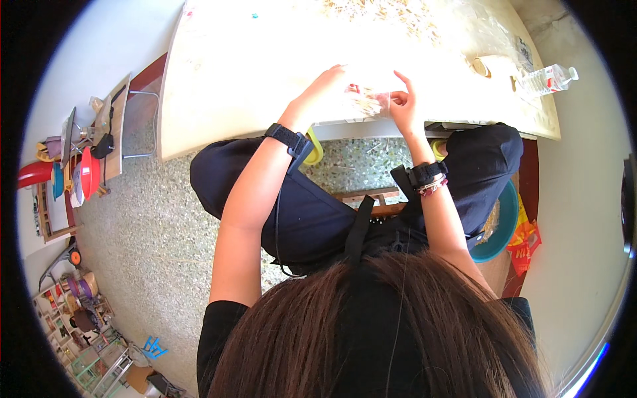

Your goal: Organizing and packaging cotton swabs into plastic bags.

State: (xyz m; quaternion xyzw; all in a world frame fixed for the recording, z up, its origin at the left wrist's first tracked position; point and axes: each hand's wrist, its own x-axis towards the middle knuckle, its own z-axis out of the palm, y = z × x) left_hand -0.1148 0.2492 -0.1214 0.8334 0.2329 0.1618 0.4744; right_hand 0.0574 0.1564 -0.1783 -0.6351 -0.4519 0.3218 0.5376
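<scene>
Between my hands, at the near edge of the pale table, is a small clear plastic bag with thin light sticks inside and a bit of red at its left end. My left hand is closed on the bag's left side; glare washes out much of its fingers. On the right end, my right hand pinches the bag's edge between thumb and fingers, its index finger raised and pointing away. Exactly what the sticks are cannot be made out in the bright light.
Many loose thin tan pieces lie scattered at the table's far side. A clear bottle lies on the right, beside a roll of tape. Below the table's right end stands a teal basin near a red-and-yellow bag.
</scene>
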